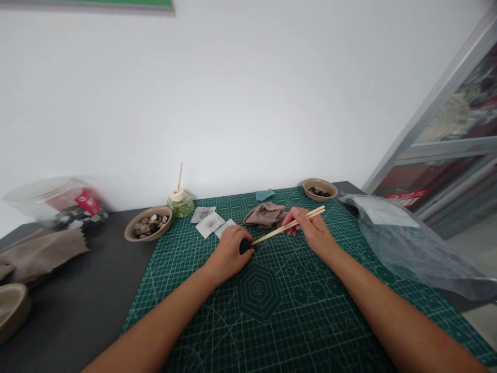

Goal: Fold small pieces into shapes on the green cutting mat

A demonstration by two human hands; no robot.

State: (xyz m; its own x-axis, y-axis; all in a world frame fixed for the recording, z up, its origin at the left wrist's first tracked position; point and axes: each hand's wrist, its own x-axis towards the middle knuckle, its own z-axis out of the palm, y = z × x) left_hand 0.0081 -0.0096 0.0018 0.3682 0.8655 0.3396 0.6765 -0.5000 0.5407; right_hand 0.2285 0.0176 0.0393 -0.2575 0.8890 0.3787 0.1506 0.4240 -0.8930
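Partly hidden black lump (pixel 245 246), cropped bowl (pixel 20 314)

There are three bowls (pixel 318 183), three papers (pixel 209 224) and two chopsticks (pixel 272 234).

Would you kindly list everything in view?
Table: 1, dark, beneath
Mat: 1, green, centre
Chopsticks: 2, pale, centre
Lump: 1, black, centre
Cloths: 2+, brown, centre, left
Papers: 3, whitish, centre
Scrap: 1, blue, rear
Bowls: 3, tan, left and right
Pieces: uncounted, mixed, two bowls, tub
Bottle: 1, greenish, rear
Tub: 1, clear, left
Bag: 1, clear, right
Wall: 1, white, behind
Panel: 1, green, top
Frame: 1, grey, right
Left hand: 1, centre
Right hand: 1, centre
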